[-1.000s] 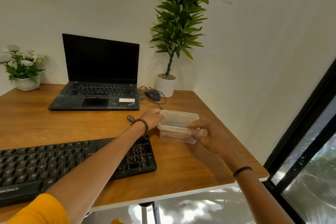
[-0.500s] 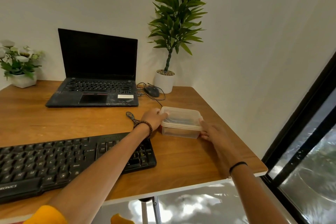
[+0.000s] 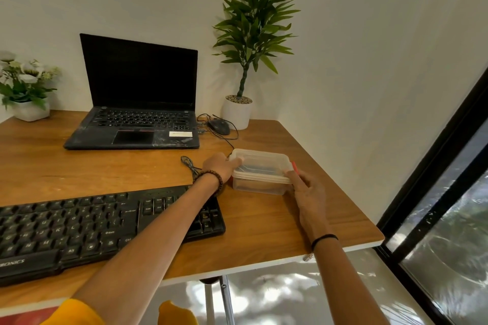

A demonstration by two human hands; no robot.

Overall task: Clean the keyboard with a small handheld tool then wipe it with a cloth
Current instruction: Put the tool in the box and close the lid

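Left grip (image 3: 220, 166) and right grip (image 3: 307, 190) are clamping the lidded plastic box (image 3: 261, 166) at both ends, just right of the keyboard (image 3: 79, 232). Cleaning is barely starting, I think: brushing and wiping are both waiting.

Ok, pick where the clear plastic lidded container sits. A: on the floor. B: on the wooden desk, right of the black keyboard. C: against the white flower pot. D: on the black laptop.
B: the clear plastic lidded container rests on the wooden desk, just right of the black keyboard.
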